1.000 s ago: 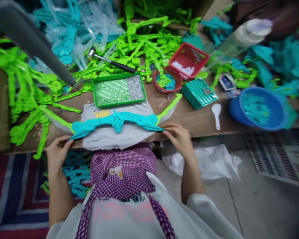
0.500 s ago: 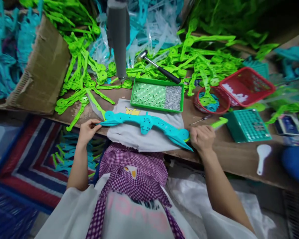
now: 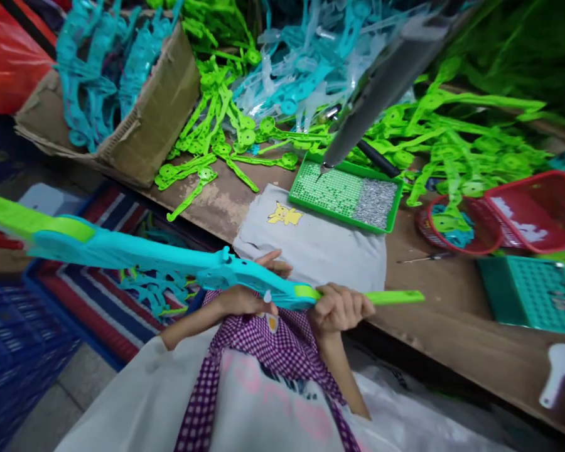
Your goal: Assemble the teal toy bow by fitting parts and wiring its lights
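A blue plastic toy bow [image 3: 155,254] with bright green limbs is lifted off the bench and slants across the view from upper left to lower right. My right hand [image 3: 341,307] is closed round its right green limb, with the limb's tip sticking out past the fist. My left hand [image 3: 245,301] is at the bow's middle, thumb on the near side and fingertips showing on the far side; the bow covers the rest of it. Beyond the hands, a grey cloth [image 3: 329,254] with a yellow cartoon figure lies on the bench.
On the bench [image 3: 433,314], a green tray [image 3: 329,188] of small metal pins sits beneath a grey power driver [image 3: 381,88]. Green limb parts [image 3: 480,138] are heaped behind. A carton [image 3: 155,113] of blue parts stands left; red baskets [image 3: 537,213], a teal basket [image 3: 532,295] and a white scoop [image 3: 560,373] are right.
The bow has risen off the cloth and swung out to the left. My left hand has moved from its left end to its middle; my right hand keeps the right limb. The view has shifted left.
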A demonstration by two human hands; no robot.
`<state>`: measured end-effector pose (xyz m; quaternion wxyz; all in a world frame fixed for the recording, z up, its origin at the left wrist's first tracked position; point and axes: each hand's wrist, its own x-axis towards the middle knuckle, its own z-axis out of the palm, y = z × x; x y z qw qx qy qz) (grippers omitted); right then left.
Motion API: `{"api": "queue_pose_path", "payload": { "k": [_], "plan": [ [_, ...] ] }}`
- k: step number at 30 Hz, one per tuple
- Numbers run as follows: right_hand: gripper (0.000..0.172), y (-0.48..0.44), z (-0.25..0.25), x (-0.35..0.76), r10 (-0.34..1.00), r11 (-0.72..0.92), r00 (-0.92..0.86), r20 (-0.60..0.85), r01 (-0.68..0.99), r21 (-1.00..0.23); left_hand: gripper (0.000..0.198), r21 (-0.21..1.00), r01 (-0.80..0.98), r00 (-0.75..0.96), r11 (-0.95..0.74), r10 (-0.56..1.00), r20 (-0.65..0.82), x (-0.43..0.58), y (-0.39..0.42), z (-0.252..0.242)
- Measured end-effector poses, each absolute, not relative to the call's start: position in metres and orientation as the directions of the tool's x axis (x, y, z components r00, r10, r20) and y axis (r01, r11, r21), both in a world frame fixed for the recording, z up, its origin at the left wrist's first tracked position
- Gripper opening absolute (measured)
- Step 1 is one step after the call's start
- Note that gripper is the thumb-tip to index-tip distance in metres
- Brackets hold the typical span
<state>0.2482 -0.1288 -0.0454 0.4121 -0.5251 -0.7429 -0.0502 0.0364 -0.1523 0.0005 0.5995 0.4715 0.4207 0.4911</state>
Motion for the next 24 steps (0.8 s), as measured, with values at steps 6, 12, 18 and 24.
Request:
{"api": "queue_pose_path", "payload": {
  "k": [6, 12, 18, 24],
  "plan": [
    [0.034, -0.117, -0.013, 0.225, 0.865, 0.450, -0.278, 0.418, 0.800, -0.397, 0.046, 0.967, -0.255, 0.048, 0.022, 0.999, -0.010, 0.019, -0.155, 0.000],
    [0.024, -0.126, 0.035, 0.256, 0.676, 0.736, -0.677, 0.292, 0.642, -0.216, 0.029, 0.966, -0.253, -0.046, -0.060, 0.998, 0.050, -0.026, -0.212, -0.010],
    [0.031, -0.101, 0.038, 0.211, 0.416, 0.889, -0.895, 0.160, 0.363, -0.279, 0.045, 0.958, -0.222, -0.636, -0.181, 0.771, -0.002, -0.048, -0.262, -0.020],
    [0.038, -0.144, -0.019, 0.045, 0.127, 0.929, -0.990, -0.054, 0.138, -0.343, 0.055, 0.948, -0.307, -0.944, 0.078, 0.100, -0.314, -0.093, -0.257, -0.092]
  ]
}}
